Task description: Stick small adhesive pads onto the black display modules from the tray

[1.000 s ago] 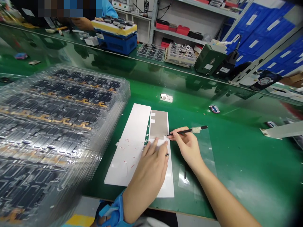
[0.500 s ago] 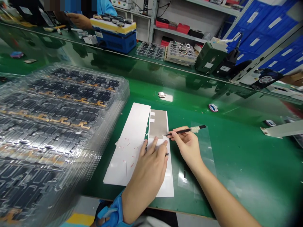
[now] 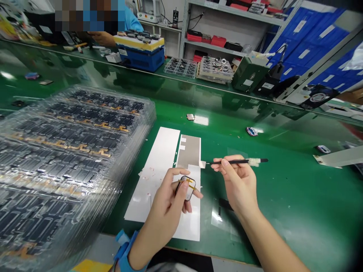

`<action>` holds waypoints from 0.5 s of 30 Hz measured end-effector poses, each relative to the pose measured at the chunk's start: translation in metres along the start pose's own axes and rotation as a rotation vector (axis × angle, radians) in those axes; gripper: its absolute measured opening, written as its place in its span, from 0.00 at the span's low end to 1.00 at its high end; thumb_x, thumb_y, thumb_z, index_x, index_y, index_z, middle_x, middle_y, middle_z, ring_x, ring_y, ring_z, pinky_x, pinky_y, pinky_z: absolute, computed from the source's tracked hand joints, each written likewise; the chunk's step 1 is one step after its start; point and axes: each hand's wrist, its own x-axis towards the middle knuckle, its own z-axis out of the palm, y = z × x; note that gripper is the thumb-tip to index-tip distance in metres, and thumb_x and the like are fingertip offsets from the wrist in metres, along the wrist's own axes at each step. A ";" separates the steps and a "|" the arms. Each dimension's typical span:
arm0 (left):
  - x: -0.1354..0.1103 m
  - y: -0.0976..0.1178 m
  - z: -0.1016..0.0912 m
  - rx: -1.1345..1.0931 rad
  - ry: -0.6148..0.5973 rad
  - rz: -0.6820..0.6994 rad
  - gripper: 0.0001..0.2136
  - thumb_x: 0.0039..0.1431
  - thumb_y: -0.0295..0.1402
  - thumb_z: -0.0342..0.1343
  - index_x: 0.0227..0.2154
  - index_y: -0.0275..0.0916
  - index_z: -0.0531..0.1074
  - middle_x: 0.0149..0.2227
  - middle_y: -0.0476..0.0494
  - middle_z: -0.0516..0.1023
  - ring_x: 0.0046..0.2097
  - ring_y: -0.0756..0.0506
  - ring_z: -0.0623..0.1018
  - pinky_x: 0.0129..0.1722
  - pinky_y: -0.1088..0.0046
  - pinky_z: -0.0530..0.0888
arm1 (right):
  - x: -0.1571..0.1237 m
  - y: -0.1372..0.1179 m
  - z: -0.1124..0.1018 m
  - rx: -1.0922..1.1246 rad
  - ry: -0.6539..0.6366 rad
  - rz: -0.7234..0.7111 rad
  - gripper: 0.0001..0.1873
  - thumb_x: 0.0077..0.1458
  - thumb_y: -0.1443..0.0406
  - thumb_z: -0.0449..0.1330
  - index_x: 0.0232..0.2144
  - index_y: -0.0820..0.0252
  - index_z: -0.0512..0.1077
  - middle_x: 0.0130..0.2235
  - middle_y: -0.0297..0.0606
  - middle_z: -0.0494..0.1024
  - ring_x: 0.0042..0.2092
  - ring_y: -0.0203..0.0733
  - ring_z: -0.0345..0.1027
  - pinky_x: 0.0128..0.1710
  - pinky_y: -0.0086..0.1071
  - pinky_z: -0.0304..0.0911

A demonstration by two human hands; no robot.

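Note:
In my left hand (image 3: 167, 204) is a small watch screen (image 3: 189, 192), a rounded rectangle with a black rim and an amber flex strip, held between thumb and fingers. My right hand (image 3: 241, 181) pinches slim black tweezers (image 3: 236, 161) with pale tape wound near the rear end. At their tip hangs a small light-grey sticker (image 3: 202, 164), beside the edge of the grey sticker sheet (image 3: 191, 151). That sheet has white gaps at its upper left. A white sheet (image 3: 159, 151) sprinkled with small scraps lies to its left, partly behind my left hand.
Stacked clear trays (image 3: 85, 151) of dark parts with amber flex strips fill the left. Clear film (image 3: 221, 219) lies near my right wrist. A raised ledge at the back bears a blue machine (image 3: 141, 56) and parts trays (image 3: 181, 67). Another person's hand (image 3: 103, 37) is at far left.
My left hand has lifted off the sticker sheet and turned, showing the watch screen. My right hand has moved right with the tweezers, and a sticker has come away from the sheet at their tip.

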 end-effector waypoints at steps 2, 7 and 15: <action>-0.003 0.001 0.000 -0.124 -0.093 -0.059 0.07 0.72 0.39 0.41 0.43 0.43 0.58 0.29 0.49 0.77 0.20 0.54 0.66 0.22 0.77 0.64 | -0.004 0.000 0.000 0.011 -0.026 -0.002 0.05 0.53 0.66 0.67 0.32 0.58 0.74 0.33 0.33 0.82 0.32 0.33 0.78 0.36 0.25 0.73; -0.007 -0.002 0.002 -0.172 -0.127 -0.082 0.06 0.72 0.39 0.44 0.42 0.43 0.56 0.28 0.54 0.71 0.23 0.55 0.60 0.26 0.78 0.61 | -0.011 0.002 0.004 0.039 -0.089 0.019 0.04 0.55 0.67 0.66 0.33 0.57 0.74 0.33 0.34 0.83 0.32 0.33 0.79 0.36 0.24 0.73; -0.006 -0.013 0.004 -0.148 -0.020 -0.016 0.09 0.70 0.42 0.48 0.41 0.45 0.56 0.24 0.56 0.66 0.24 0.54 0.60 0.22 0.80 0.56 | -0.026 -0.004 0.010 0.078 -0.084 0.007 0.03 0.56 0.69 0.65 0.33 0.57 0.75 0.33 0.32 0.83 0.33 0.34 0.80 0.36 0.25 0.77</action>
